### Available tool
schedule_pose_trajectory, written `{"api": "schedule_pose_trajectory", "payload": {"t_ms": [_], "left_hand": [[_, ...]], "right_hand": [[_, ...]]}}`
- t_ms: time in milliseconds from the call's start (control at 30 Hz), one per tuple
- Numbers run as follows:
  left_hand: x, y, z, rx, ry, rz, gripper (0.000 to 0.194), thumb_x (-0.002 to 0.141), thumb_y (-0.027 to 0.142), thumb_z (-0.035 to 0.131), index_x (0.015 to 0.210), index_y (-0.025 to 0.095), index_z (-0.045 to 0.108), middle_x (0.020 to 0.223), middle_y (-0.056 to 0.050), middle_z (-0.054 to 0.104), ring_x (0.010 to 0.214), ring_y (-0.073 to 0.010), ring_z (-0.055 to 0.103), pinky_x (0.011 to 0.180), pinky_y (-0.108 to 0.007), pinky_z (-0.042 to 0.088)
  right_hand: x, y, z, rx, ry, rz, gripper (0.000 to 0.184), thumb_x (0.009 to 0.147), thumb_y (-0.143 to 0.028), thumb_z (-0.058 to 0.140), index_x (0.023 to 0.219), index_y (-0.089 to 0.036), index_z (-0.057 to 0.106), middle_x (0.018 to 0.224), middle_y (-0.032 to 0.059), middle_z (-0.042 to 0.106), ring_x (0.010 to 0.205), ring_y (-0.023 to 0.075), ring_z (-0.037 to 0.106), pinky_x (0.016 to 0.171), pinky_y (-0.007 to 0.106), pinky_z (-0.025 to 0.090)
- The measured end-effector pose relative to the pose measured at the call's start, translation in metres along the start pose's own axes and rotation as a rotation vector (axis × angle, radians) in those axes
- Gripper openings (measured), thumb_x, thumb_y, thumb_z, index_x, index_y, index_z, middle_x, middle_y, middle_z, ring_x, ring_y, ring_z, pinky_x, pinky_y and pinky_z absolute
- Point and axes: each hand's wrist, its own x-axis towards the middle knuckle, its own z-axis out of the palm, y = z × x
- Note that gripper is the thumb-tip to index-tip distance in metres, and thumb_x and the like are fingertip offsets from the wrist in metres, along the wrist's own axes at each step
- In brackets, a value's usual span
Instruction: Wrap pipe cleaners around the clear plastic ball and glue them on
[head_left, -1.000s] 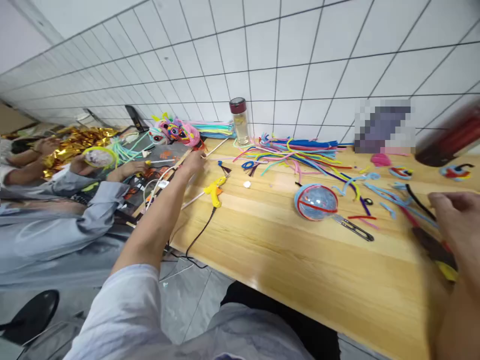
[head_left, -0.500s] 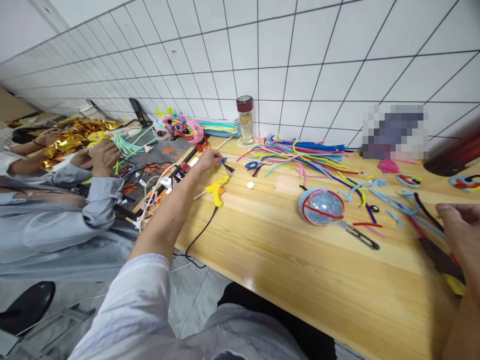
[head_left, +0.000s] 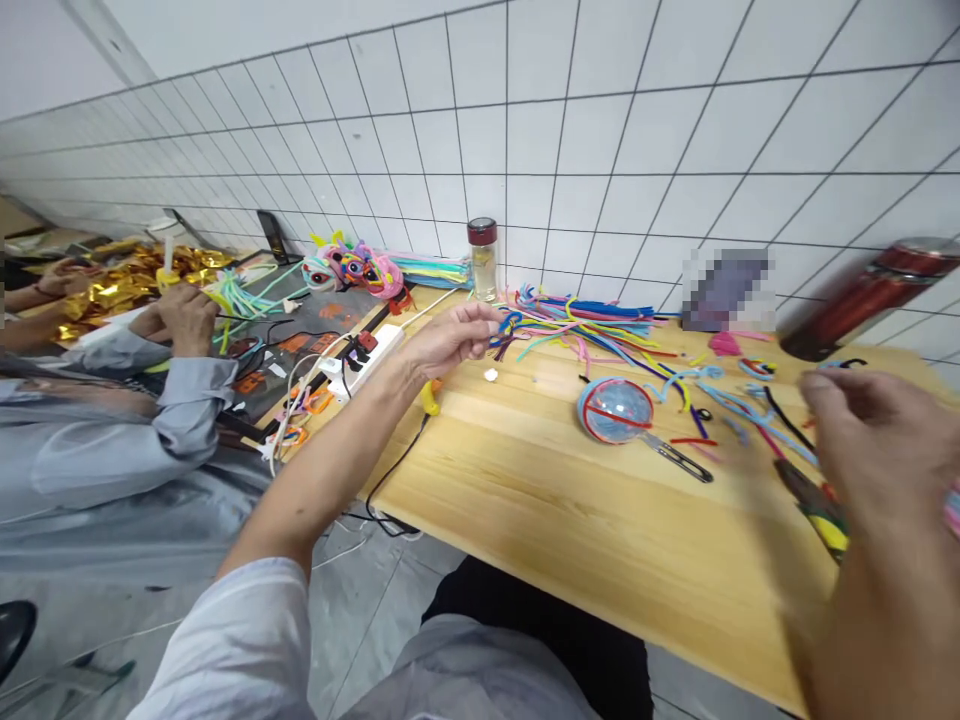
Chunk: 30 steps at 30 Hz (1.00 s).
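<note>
My left hand (head_left: 454, 340) reaches across the table, its thumb and fingertips pinched at a small blue pipe-cleaner coil (head_left: 511, 324). Behind that forearm, only the handle of a yellow glue gun (head_left: 430, 397) shows. My right hand (head_left: 874, 430) hangs over the right side with curled fingers; what they hold, if anything, is hidden. Below it lie pliers (head_left: 814, 515) with dark and yellow handles. Between the hands sits a clear dome (head_left: 626, 405) edged in light blue and red pipe cleaners, touching metal thread snips (head_left: 679, 458).
Loose pipe cleaners (head_left: 600, 315) lie along the wall near a glass bottle (head_left: 484, 262). A red flask (head_left: 862, 305) leans at the back right. A white power strip (head_left: 371, 360) and cords are at left, by a co-worker's hands (head_left: 186, 318). Pink decorated figures (head_left: 360, 270) stand behind.
My left hand has moved right, from beside the small blue tasselled piece to the blue coil. My right hand stays raised at the right. The co-worker's hands have moved together.
</note>
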Motion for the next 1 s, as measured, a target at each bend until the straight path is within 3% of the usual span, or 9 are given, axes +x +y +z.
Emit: {"api": "schedule_pose_trajectory", "payload": {"t_ms": [100,167,333,433,600,733,867,1000], "left_hand": [[-0.016,-0.004,0.032,-0.059,-0.087,-0.038,0.032,0.068,0.021,0.09,0.091,0.014,0.069,0.071,0.004,0.063,0.049,-0.0023,0.05,0.049,-0.017,0.036],[-0.026,-0.007,0.047,-0.074,-0.131,-0.056,0.03,0.068,0.022,0.09,0.089,0.013,0.07,0.074,0.003,0.065,0.049,-0.0016,0.049,0.049,-0.017,0.036],[-0.045,-0.018,0.073,-0.053,-0.194,-0.088,0.031,0.066,0.026,0.091,0.087,0.013,0.071,0.073,0.003,0.066,0.048,-0.002,0.048,0.048,-0.019,0.034],[-0.051,-0.023,0.08,-0.044,-0.227,-0.094,0.03,0.067,0.027,0.09,0.086,0.014,0.07,0.068,0.004,0.063,0.048,-0.0024,0.047,0.049,-0.019,0.033],[-0.056,-0.029,0.083,-0.07,-0.2,-0.065,0.032,0.066,0.029,0.089,0.086,0.013,0.069,0.069,0.004,0.062,0.047,-0.0026,0.047,0.049,-0.019,0.033],[-0.064,-0.042,0.088,-0.115,-0.136,0.04,0.036,0.07,0.034,0.086,0.096,0.015,0.07,0.091,0.0,0.07,0.053,-0.0034,0.052,0.051,-0.021,0.037],[-0.07,-0.056,0.094,0.019,-0.046,0.186,0.034,0.074,0.036,0.086,0.096,0.015,0.071,0.07,0.004,0.063,0.054,-0.0046,0.049,0.054,-0.02,0.037],[-0.068,-0.062,0.098,0.002,-0.005,0.201,0.035,0.074,0.045,0.085,0.083,0.015,0.068,0.063,0.004,0.061,0.05,-0.0053,0.047,0.051,-0.021,0.034]], "right_hand": [[-0.024,-0.068,-0.021,0.284,-0.067,-0.229,0.025,0.09,-0.042,0.063,0.093,-0.023,0.078,0.089,0.0084,0.079,0.074,0.0234,0.071,0.072,0.037,0.055],[-0.042,-0.105,-0.028,0.417,-0.179,-0.338,0.021,0.093,-0.04,0.066,0.097,-0.023,0.078,0.091,0.0061,0.078,0.069,0.0196,0.068,0.068,0.034,0.055],[-0.073,-0.154,-0.024,0.66,-0.413,-0.385,0.031,0.096,-0.035,0.066,0.125,-0.028,0.071,0.108,0.0055,0.078,0.083,0.0208,0.074,0.072,0.035,0.06],[-0.08,-0.165,-0.014,0.731,-0.471,-0.401,0.026,0.096,-0.034,0.066,0.12,-0.03,0.072,0.107,0.0038,0.079,0.084,0.0208,0.075,0.077,0.037,0.061],[-0.09,-0.169,0.0,0.73,-0.484,-0.391,0.012,0.094,-0.03,0.064,0.093,-0.03,0.077,0.084,0.0009,0.078,0.074,0.0204,0.07,0.073,0.036,0.056],[-0.102,-0.17,0.007,0.775,-0.483,-0.214,0.014,0.092,-0.035,0.065,0.087,-0.026,0.075,0.075,0.0001,0.074,0.066,0.0188,0.066,0.066,0.034,0.052],[-0.107,-0.172,0.007,0.882,-0.61,-0.016,0.026,0.088,-0.046,0.069,0.078,-0.023,0.074,0.065,0.0,0.07,0.059,0.0162,0.063,0.061,0.031,0.049],[-0.109,-0.173,0.007,1.019,-0.728,0.076,0.032,0.087,-0.05,0.069,0.076,-0.02,0.075,0.07,0.0028,0.074,0.058,0.0138,0.062,0.059,0.028,0.045]]}}
